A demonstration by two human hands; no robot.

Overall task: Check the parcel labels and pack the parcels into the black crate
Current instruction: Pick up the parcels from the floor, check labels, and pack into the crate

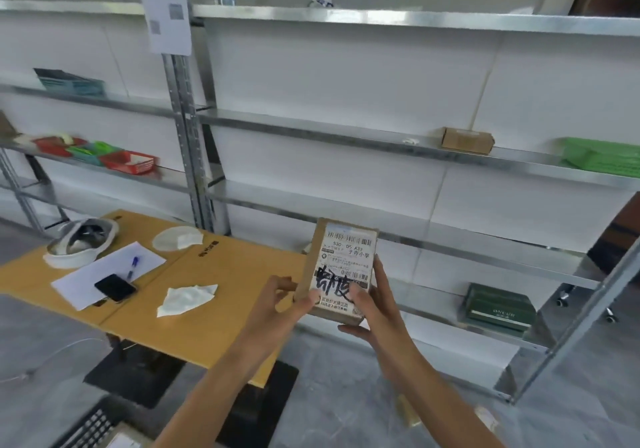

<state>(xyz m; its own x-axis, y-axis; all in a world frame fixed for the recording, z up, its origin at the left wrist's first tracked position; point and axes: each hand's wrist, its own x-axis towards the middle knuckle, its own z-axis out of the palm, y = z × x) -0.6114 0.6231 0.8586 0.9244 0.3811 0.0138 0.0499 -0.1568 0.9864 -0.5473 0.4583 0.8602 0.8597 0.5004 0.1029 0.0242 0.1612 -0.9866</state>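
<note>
1. Parcel (341,267): a small brown cardboard box held upright in the air, just below the middle of the view at 6 o'clock, in front of the metal shelf rack (381,135) and past the 3 o'clock end of the cardboard tabletop (194,274).
2. Its white label (349,257) faces the camera.
3. Left hand (277,309): grasps the parcel at its 8 o'clock corner, thumb pressed on the front face, fingers curled round the left edge.
4. Right hand (377,305): grasps it from 4 o'clock, thumb laid on the lower label, fingers along the right edge and under the bottom.
5. So the parcel stands above both grips; its top two thirds rise free of the fingers.
6. Both thumbs cover parts of the label's lower strip.
7. Barcodes and the code "530 05 A33" can be read, and a black marker scrawl crosses the lower half; the fine print is too blurred to read.
8. The parcel's back and underside are hidden.
9. Black crate (86,430): only a gridded corner shows at 7 o'clock, cut off by the frame edge; a pale shape inside it is hard to make out.
10. On the tabletop at 9 o'clock lie a phone (115,287) and a pen (133,267) on a sheet of paper (104,274).
11. On the shelves at 3 o'clock sits a small brown box (465,139), and at 4 o'clock a dark green box (498,305).
</note>
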